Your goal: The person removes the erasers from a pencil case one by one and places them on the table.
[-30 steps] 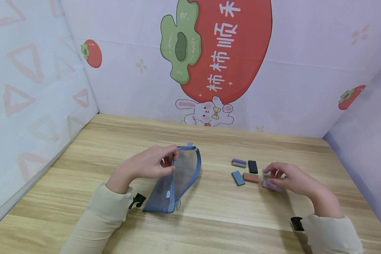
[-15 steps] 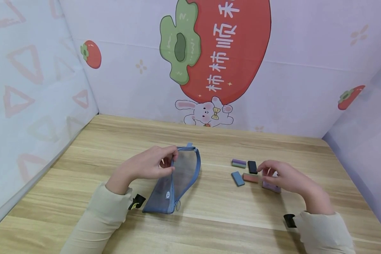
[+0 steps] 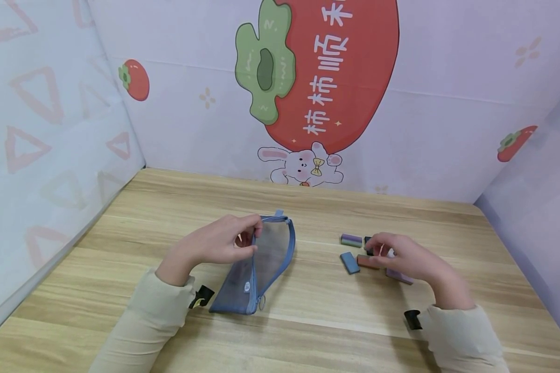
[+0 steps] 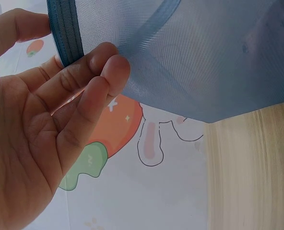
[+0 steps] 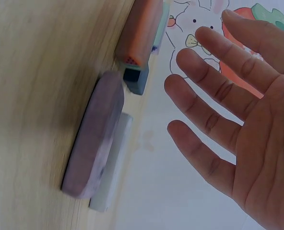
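Left hand [image 3: 214, 243] pinches the rim of a blue mesh pouch [image 3: 261, 269]; right hand [image 3: 403, 257], fingers spread and holding nothing, hovers over small erasers [image 3: 350, 261] on the desk [image 3: 308, 321].

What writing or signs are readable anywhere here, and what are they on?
"柿柿顺禾" in white characters, running down the big red persimmon on the back wall; the top character is cut off by the frame edge, so its reading is unsure.
A small round white tag on the mesh pouch: too small to read.
The erasers: no readable print.
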{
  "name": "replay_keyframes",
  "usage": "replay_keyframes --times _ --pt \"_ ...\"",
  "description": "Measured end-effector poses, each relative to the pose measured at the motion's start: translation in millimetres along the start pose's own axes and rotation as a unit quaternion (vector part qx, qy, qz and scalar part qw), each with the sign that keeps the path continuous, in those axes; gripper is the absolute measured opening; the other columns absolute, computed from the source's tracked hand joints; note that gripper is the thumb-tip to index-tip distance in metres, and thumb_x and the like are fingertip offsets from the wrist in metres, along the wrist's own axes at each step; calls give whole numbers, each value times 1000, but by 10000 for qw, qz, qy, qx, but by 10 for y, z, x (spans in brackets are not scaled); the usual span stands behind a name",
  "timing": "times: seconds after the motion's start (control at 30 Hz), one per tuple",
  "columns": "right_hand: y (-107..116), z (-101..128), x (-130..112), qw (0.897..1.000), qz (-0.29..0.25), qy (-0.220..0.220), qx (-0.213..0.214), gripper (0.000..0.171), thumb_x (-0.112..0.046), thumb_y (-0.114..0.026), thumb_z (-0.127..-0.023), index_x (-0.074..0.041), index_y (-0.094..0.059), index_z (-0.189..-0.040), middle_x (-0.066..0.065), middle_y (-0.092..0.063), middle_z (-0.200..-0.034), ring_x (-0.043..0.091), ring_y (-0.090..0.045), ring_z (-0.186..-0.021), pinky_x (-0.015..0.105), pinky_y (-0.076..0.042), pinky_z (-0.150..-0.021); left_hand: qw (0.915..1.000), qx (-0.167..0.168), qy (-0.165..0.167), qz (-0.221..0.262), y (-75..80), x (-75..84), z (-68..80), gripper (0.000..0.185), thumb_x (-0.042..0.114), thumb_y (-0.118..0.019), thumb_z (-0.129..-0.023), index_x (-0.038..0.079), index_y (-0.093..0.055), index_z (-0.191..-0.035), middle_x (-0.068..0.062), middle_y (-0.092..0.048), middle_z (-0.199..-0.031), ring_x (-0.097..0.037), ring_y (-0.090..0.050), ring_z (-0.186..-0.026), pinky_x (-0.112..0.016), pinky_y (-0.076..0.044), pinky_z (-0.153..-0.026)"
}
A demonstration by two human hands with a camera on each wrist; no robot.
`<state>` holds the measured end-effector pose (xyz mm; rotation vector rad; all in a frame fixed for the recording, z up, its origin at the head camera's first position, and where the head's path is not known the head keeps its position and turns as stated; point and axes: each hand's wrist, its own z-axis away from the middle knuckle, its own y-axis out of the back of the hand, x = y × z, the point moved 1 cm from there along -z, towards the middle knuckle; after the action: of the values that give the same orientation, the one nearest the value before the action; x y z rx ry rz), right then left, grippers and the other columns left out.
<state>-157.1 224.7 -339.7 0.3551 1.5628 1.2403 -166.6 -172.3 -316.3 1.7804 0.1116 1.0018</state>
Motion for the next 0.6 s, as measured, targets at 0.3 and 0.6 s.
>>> replay_keyframes --times 0.3,0.6 --pt "-35 -109 -80 9999 -81 76 13 25 -22 -70 -92 -7 -65 -112 -4 -59 -87 7 -53 -81 24 -45 -70 10000 -6 -13 -17 -5 -7 -7 15 12 -60 -87 14 -52 -99 8 -56 -75 -4 -55 -68 -24 -51 -67" --pt "-81 -225 -210 9998 -175 53 -64 25 -16 -65 -95 -6 -64 -117 0 -61 -92 14 -54 -84 25 -47 -69 10000 -21 -30 7 -1 -2 -11 15 11 -60 -88 14 -52 -99 7 -55 -75 -4 -54 -68 -24 -51 -67"
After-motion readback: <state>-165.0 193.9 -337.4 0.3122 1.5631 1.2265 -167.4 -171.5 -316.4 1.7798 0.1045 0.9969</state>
